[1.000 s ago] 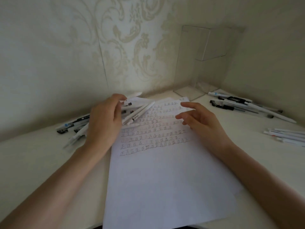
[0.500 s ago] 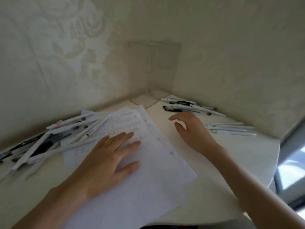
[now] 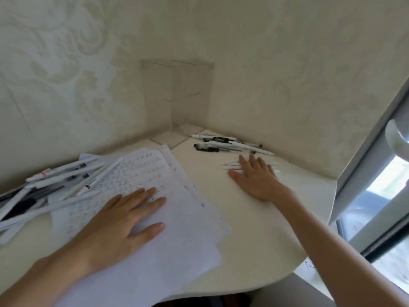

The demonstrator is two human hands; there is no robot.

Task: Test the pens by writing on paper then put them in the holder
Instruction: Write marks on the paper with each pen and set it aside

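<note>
The likeliest slip here, as I am judging it, is the thin white pens [image 3: 230,166] rolling out from under the right hand [image 3: 256,177]. It is lying flat across them instead of closing round one, so a push could be sending them towards the darker pens [image 3: 221,144] just behind, or off towards the window [image 3: 376,185] side of the tabletop [image 3: 254,235]. A second risk is the paper [image 3: 188,231] sliding: its near corner is hanging past the tabletop's front edge, and only the left hand [image 3: 124,218] is pinning it. The clear holder [image 3: 177,96] is standing in the far corner against the wall, apparently with nothing in it. It is hard to make out, so a pen aimed carelessly could be striking its rim rather than dropping in. The right grip is spreading wide, fingers straight, touching the white pens and pinching nothing. The left grip is likewise lying spread and flat, pressing the written part of the paper and holding no pen. A larger heap of pens [image 3: 55,182] is lying at the left, partly over the sheets.
</note>
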